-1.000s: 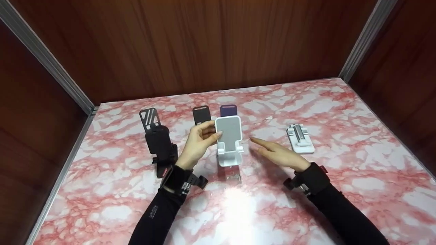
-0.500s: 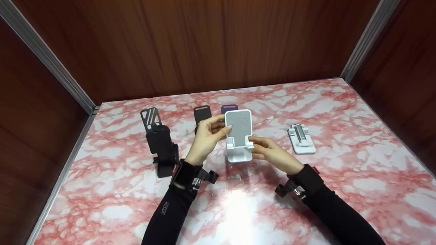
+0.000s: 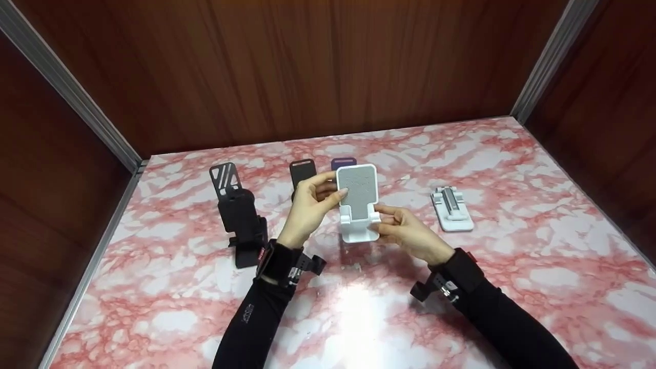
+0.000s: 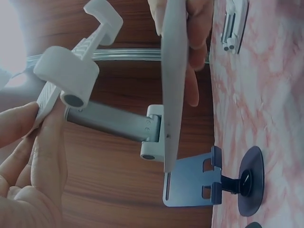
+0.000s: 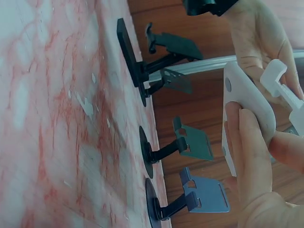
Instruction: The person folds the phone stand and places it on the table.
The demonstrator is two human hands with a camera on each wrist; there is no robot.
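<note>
A white phone stand (image 3: 357, 189) with a grey pad is held up above the table between both hands. My left hand (image 3: 310, 205) pinches the left edge of its back plate, thumb in front and fingers behind. On the other side, my right hand (image 3: 410, 233) grips the base plate (image 5: 247, 90), its fingers flat along the underside in the right wrist view. A grey hinged arm (image 4: 111, 122) joins plate and base in the left wrist view. Part of the right hand is hidden behind the stand in the head view.
A folded white phone stand (image 3: 452, 211) lies to the right. At the left are a bulky black stand (image 3: 240, 212) and a slotted dark stand (image 3: 225, 177). Behind the left hand stand a black stand (image 3: 303, 171) and a partly hidden purple-blue one (image 3: 343, 162). Wood-grain walls (image 3: 328, 72) enclose the table.
My left hand has carried the white phone stand right and slightly up. The right hand, held apart with fingers extended a second ago, has come in and taken hold of the base.
</note>
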